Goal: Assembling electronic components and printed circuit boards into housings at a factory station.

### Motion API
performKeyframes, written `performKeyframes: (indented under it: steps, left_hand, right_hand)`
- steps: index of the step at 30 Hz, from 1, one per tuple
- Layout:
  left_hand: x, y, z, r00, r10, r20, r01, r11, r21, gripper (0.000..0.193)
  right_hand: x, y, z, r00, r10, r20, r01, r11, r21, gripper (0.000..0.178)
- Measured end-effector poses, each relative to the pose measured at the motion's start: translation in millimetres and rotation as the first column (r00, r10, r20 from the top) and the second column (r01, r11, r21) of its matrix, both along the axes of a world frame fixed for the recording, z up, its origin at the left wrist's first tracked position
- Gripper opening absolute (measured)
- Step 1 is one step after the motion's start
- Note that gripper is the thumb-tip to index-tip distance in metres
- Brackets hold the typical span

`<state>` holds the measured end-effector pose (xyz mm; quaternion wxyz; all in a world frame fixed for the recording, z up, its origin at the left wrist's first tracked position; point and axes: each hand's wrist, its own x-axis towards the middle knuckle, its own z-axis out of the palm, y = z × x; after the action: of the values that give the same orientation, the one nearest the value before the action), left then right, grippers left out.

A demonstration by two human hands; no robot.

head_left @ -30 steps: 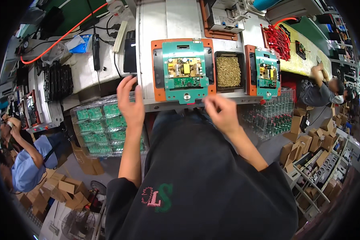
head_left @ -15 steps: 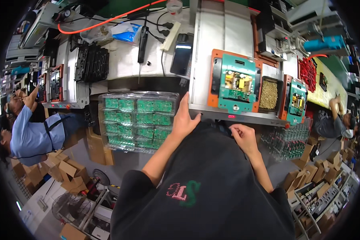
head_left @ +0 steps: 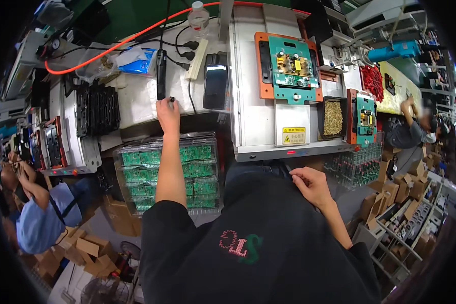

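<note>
My left hand (head_left: 168,115) reaches over the white worktop, its fingertips closed around a small black part (head_left: 172,100). Just beyond the fingers is the lower end of an upright black electric screwdriver (head_left: 161,76). My right hand (head_left: 311,186) is held before my dark shirt, below the machine's front edge, fingers curled and thumb pressed in; whatever they hold is hidden. Ahead, a green circuit board (head_left: 295,65) with a yellow component sits in a teal and orange fixture (head_left: 265,76) on the machine bed (head_left: 243,116). A yellow warning label (head_left: 294,138) shows in front of it.
Green circuit boards fill a clear stacked tray (head_left: 215,172) below my left forearm. A phone (head_left: 215,83), power strip (head_left: 196,60) and bottle (head_left: 198,19) stand on the worktop. A tray of brass-coloured small parts (head_left: 333,117) and a second fixture (head_left: 362,116) lie right. Co-workers sit both sides.
My left hand has gone from the machine's front edge leftward to the small black part by the screwdriver. The fixture has slid away from me, uncovering the label. My right hand stays near my shirt.
</note>
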<state>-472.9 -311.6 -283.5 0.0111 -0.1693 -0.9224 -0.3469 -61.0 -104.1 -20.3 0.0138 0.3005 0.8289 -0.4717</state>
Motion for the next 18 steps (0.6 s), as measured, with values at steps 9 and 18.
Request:
performKeyframes:
  steps: [9,18]
  left_hand:
    - [39,33,88,0.992,-0.115,0.05,0.088,0.921,0.38,0.015]
    - [257,131,288,0.51,-0.803,-0.308,0.822,0.349,0.45,0.037]
  right_hand:
    - [-25,6,12,0.987,-0.075,-0.145,0.058,0.991,-0.122,0.013]
    - [15,39,69,0.886,-0.446,-0.122,0.251,0.686,-0.683,0.018]
